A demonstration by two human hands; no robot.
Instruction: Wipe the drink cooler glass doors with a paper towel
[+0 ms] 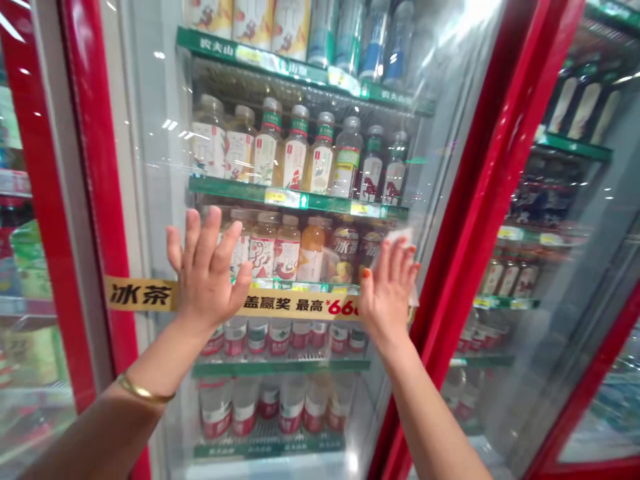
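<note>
My left hand [205, 267] lies flat with spread fingers against the glass door [150, 133] of a drinks refrigerator, holding nothing. A gold bangle [145, 390] circles that wrist. My right hand [387, 287], its nails painted orange, presses a thin white tissue [401, 238] to the same glass. The tissue shows past the fingertips and beside the hand, and most of it is hidden. Just under both palms, a gold printed strip [295, 305] with Chinese text runs across the glass.
Behind the glass, green-edged shelves [295, 197] hold rows of bottled tea and water. Red door frames [95, 167] stand on both sides. Another glass refrigerator door [565, 200] with bottles stands at the right, and glare lies across the glass.
</note>
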